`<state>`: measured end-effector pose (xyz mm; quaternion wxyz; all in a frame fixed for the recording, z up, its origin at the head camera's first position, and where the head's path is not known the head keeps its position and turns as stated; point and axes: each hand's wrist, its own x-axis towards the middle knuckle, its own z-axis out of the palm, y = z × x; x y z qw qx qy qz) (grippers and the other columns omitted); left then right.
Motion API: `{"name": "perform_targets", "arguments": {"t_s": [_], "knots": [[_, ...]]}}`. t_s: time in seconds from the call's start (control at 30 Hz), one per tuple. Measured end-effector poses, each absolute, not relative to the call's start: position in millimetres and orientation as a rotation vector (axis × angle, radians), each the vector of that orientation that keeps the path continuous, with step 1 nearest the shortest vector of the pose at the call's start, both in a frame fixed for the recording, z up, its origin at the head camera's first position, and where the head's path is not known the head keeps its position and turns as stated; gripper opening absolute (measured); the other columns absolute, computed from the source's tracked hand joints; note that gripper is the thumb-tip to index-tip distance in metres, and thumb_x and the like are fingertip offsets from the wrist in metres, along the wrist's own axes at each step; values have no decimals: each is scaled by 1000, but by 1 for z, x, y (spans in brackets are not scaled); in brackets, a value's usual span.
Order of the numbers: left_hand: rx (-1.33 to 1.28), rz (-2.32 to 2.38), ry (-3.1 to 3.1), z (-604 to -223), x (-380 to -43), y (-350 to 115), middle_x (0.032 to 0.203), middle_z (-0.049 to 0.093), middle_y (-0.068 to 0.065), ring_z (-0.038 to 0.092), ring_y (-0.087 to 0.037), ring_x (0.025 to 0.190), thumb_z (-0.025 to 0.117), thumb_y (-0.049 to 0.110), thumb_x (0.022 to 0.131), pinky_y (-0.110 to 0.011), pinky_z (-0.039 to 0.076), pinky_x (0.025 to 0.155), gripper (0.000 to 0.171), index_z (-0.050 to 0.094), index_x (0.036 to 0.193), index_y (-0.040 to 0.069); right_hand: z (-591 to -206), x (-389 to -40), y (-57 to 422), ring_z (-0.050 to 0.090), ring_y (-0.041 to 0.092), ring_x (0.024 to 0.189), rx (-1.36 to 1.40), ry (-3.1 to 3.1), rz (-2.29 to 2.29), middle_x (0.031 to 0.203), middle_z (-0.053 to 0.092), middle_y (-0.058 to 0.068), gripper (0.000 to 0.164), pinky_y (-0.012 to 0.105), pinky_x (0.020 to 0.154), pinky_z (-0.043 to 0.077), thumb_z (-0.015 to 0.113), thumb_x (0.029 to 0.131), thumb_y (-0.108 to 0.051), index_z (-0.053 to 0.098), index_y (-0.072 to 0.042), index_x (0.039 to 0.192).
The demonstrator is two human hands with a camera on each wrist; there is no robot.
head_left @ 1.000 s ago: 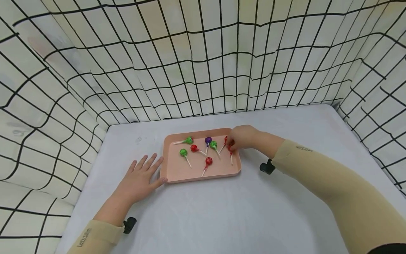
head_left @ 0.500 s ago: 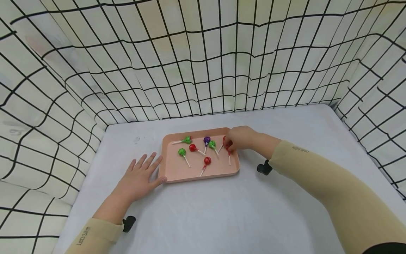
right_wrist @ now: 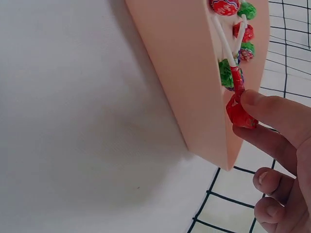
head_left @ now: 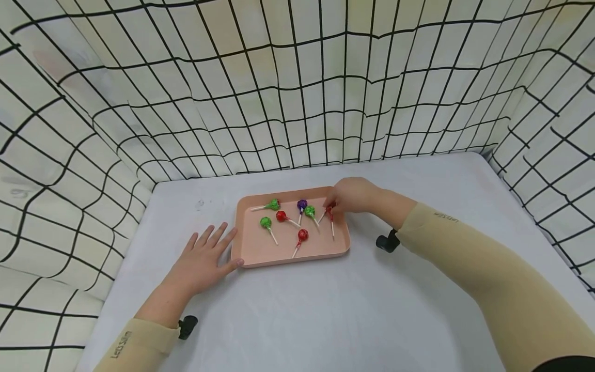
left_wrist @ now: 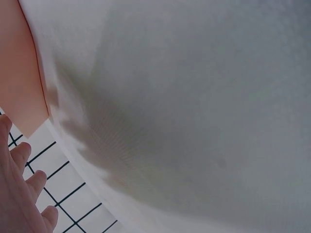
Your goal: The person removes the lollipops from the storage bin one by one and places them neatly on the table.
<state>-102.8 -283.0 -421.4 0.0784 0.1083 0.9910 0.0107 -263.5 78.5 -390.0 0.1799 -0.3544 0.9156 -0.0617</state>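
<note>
Thumb and forefinger of my right hand [head_left: 355,195] pinch a red-wrapped lollipop [right_wrist: 240,114] by its head at the right end of a pink tray [head_left: 253,250]. Its white stick points toward me. Just left of it another lollipop's stick [head_left: 322,215] shows, its head hidden by the hand. Farther left in the tray lie green lollipops [head_left: 265,222], a purple lollipop [head_left: 302,205] and red lollipops [head_left: 303,235]. My left hand [head_left: 204,263] lies with straight, spread fingers beside the tray's left end, the thumb at its near corner.
The tray stands on a white-covered table [head_left: 325,310]. White walls with a black grid [head_left: 302,93] rise behind the table and at both sides. A small black device [head_left: 388,241] is fixed at the right wrist, another black device [head_left: 188,327] at the left.
My right hand has shifted slightly away from me and left, and the pinched red lollipop has moved with it toward the neighbouring lollipop. The left hand stays at the tray's corner.
</note>
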Motion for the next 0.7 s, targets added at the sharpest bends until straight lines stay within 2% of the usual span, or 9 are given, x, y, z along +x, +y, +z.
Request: {"name": "perform_targets", "arguments": {"t_s": [0.33, 0.57, 0.7], "knots": [[330, 27, 2967, -422, -103, -284, 163, 21, -16, 16, -43, 148, 49, 69, 92, -66, 9, 116, 87, 25, 159, 17, -381, -264, 89, 61, 16, 98, -1054, 2635, -248, 103, 71, -10, 26, 35, 89, 51, 75, 90, -29, 76, -25, 116], [329, 28, 2966, -423, -103, -285, 163, 21, -15, 16, -43, 148, 46, 71, 92, -65, 10, 116, 88, 25, 159, 18, -373, -266, 106, 64, 20, 112, -1053, 2669, -263, 114, 72, -7, 29, 40, 95, 51, 74, 90, -31, 75, -25, 119], [324, 24, 2966, -424, -103, -285, 163, 20, -15, 16, -43, 148, 46, 71, 92, -65, 10, 117, 88, 25, 159, 18, -369, -269, 122, 64, 20, 109, -1026, 2691, -265, 112, 72, -8, 30, 38, 91, 52, 74, 90, -31, 75, -25, 120]]}}
